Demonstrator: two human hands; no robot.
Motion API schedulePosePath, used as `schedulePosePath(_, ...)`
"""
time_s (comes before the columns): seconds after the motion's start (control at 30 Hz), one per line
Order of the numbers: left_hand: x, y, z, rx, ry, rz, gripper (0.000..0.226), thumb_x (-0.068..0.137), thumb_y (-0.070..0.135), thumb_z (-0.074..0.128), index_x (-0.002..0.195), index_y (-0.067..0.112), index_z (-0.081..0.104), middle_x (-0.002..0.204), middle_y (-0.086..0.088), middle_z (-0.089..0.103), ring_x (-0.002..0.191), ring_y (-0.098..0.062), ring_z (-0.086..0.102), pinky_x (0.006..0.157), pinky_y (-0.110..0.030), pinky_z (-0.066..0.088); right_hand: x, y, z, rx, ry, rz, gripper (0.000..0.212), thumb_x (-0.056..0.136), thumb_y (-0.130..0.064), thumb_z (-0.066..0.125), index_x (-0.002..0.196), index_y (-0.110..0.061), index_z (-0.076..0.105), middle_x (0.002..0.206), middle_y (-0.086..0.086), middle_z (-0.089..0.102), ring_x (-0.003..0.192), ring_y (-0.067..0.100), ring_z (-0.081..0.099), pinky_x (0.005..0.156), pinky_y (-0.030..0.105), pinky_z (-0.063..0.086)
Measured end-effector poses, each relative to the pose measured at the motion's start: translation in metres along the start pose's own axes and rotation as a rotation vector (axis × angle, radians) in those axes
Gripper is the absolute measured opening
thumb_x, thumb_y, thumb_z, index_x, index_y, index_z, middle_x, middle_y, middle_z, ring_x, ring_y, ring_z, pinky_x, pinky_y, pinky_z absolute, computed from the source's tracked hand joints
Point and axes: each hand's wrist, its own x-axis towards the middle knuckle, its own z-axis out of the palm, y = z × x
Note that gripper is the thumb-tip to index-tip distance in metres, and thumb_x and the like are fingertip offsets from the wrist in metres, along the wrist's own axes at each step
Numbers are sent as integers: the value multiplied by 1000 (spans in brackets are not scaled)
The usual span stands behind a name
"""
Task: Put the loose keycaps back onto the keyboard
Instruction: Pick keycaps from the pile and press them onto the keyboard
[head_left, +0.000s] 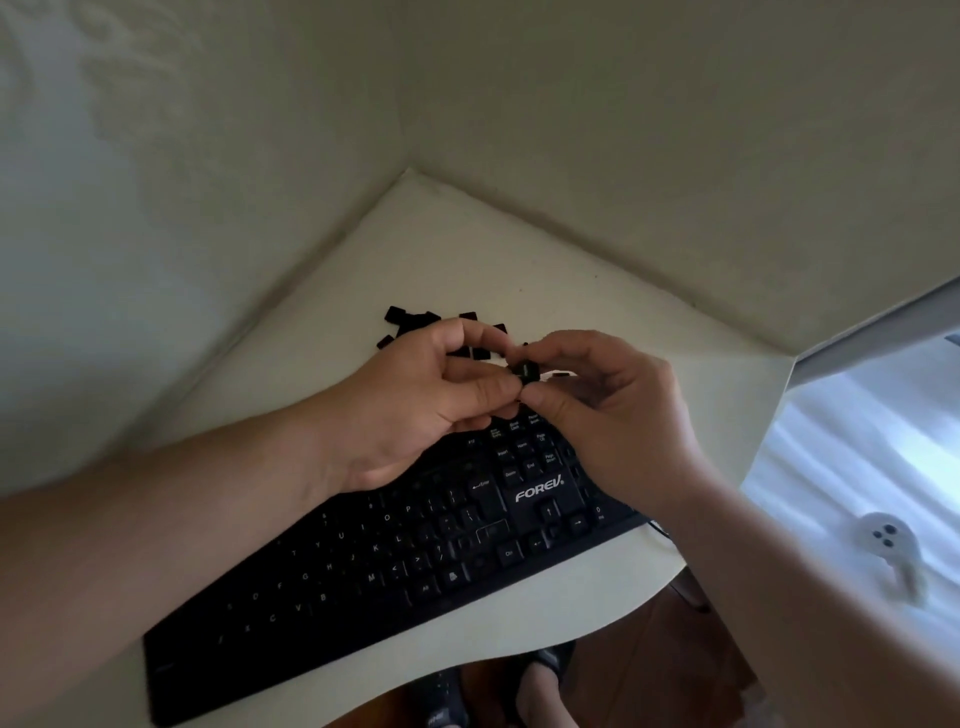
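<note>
Nearest the viewer, under the curved edge of a pale table (545, 629), two feet in dark sandals (540, 680) stand on a brown floor. On the table lies a black keyboard (363, 571), running diagonally from lower left to upper right, with "FOREV" printed above its arrow keys. Above its upper right end, both hands meet: the left hand (410, 405) and the right hand (618, 410) together pinch one small black keycap (524, 371) between thumbs and fingertips, the other fingers curled; which hand bears most of the grip is hard to tell. Just beyond the hands, a cluster of loose keycaps (415, 325) lies on the table near the corner where two plain walls meet.
</note>
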Motion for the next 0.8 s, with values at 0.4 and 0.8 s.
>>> schedulePosePath(0.4,-12,-3,-6,149,-44,96,35,82,9,77,114,19,64,91,-2,78,86,-15,73,81,-28,55,-8,5,2,-89,15,-1,32,78,-16,87,93,-40,74,92,-13,73,91,16,71,84,42,61)
schedulePosePath(0.8,-11,-6,-8,168,10,84,17,92,7,72,96,21,81,81,1,76,77,-9,68,73,-23,55,-15,0,2,-263,43,-155,40,77,-15,89,108,-36,73,92,-13,75,88,13,74,80,27,60)
